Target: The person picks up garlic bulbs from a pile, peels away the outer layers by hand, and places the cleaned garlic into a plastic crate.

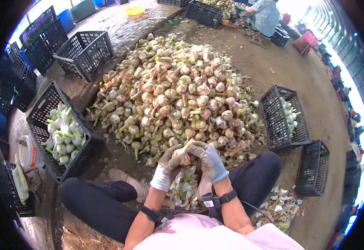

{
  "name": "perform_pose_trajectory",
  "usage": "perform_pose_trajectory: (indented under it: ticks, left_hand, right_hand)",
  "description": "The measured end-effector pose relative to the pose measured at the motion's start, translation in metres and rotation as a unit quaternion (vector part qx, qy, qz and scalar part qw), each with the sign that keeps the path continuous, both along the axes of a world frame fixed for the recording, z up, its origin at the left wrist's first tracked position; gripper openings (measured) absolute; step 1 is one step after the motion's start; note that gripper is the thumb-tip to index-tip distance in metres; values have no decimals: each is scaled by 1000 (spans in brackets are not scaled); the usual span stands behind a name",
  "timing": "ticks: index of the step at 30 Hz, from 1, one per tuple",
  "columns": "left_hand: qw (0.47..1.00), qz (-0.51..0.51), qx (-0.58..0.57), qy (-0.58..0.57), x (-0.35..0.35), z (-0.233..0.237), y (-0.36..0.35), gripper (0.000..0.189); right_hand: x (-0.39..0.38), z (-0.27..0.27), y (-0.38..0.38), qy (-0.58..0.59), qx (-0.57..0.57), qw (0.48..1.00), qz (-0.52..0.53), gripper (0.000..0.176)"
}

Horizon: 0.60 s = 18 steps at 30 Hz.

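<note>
Between my two gloved hands is a garlic bulb (182, 156) with a short pale stem pointing up and right. My left hand (166, 166) is closed around the bulb's left side. From the right, my right hand (207, 160) grips it near the stem, its fingertips partly hidden. Just beyond my hands rises a large pile of untrimmed garlic (173, 96), with brownish skins and stubs of stem. Loose peeled skins (184, 187) lie on the ground below, between my feet.
A black crate (91, 143) at left holds clean white bulbs; another crate (273, 141) at right holds a few. An upright black crate (313, 168) stands nearer. A white bucket (32, 153) sits far left. Another person (265, 16) sits at the back right.
</note>
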State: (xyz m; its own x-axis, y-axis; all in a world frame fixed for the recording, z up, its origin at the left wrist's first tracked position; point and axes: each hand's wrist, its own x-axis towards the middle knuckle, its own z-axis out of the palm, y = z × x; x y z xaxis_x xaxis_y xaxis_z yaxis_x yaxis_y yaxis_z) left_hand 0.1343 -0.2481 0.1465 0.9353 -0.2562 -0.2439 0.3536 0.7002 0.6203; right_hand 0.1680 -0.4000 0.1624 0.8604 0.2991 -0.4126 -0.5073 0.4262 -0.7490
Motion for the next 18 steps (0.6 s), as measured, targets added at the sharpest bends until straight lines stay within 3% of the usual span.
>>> perform_pose_trajectory:
  ticks: [1, 2, 4, 11, 14, 16, 18]
  left_hand:
    - [997, 29, 74, 3, -2, -1, 0, 56]
    - [997, 26, 79, 2, -3, 0, 0, 56]
    - [988, 36, 142, -45, -7, -1, -2, 53]
    - [997, 12, 81, -1, -15, -6, -4, 65]
    - [997, 1, 72, -6, -14, -7, -7, 66]
    - [956, 51, 271, -104, -16, 5, -10, 63]
    - [958, 68, 258, -102, -20, 9, -15, 57]
  right_hand:
    - [-3, -8, 1, -50, -48, 998, 3, 23]
    - [-5, -13, 2, -100, -96, 990, 4, 23]
    - [-13, -8, 3, -93, -112, 989, -9, 23]
    - [-23, -6, -6, -102, -84, 991, 0, 19]
    - [-24, -3, -11, -36, -38, 999, -2, 19]
    - [-23, -3, -15, -27, -37, 999, 29, 19]
    - [-28, 1, -11, -43, -38, 998, 3, 17]
